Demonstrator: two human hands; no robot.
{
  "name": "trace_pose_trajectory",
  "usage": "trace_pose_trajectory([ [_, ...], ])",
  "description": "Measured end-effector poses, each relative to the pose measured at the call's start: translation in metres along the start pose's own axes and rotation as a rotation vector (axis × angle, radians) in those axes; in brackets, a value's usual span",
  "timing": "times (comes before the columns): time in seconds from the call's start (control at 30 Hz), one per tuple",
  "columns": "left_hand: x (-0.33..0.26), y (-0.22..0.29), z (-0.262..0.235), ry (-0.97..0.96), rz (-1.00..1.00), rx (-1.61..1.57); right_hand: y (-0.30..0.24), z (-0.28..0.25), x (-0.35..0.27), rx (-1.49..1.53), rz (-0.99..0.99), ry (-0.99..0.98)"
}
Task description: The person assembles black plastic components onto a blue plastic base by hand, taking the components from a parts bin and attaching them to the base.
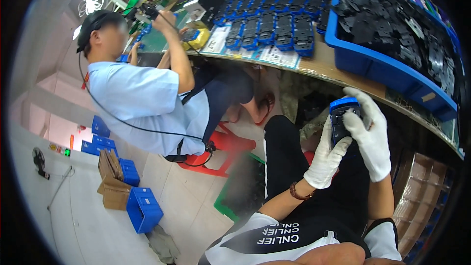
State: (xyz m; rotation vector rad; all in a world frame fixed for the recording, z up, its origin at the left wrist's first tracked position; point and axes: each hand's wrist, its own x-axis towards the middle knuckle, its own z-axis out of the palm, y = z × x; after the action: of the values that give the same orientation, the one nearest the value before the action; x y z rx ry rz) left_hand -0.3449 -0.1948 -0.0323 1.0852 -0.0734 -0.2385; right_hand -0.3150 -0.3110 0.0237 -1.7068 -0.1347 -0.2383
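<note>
A blue-rimmed black plastic casing [338, 120], oblong and handheld in size, is held upright over my lap. My left hand [325, 162], in a white glove, grips its lower left side. My right hand [371, 140], also white-gloved, is wrapped about the right side, with fingers bent onto the black face. Those fingers hide part of the casing. Ahead on the bench, many similar blue and black casings [266, 29] lie in rows, the nearest ones on printed sheets.
A blue bin [392, 66] heaped with black plastic parts [387, 22] stands on the bench [321, 64] at the right. To the left, a co-worker in a light blue shirt [135, 88] sits on a red stool [216, 153]. A green crate [240, 186] and blue boxes [143, 209] are on the floor.
</note>
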Motion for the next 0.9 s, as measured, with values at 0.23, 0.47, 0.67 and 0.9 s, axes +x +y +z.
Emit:
trace_pose_trajectory([
  [0.23,-0.001,-0.008,0.004,-0.016,-0.039,0.034,0.008,-0.002,-0.009,0.18,0.091,0.043],
  [0.47,0.001,-0.016,-0.002,-0.042,0.063,0.281,0.0,-0.003,-0.01,0.375,0.225,0.099],
  [0.67,-0.012,-0.024,0.006,0.026,0.182,0.562,0.01,0.004,-0.02,0.288,0.161,0.239],
  [0.9,0.004,-0.021,0.009,0.014,-0.02,0.183,0.024,-0.001,-0.028,0.201,0.156,0.274],
])
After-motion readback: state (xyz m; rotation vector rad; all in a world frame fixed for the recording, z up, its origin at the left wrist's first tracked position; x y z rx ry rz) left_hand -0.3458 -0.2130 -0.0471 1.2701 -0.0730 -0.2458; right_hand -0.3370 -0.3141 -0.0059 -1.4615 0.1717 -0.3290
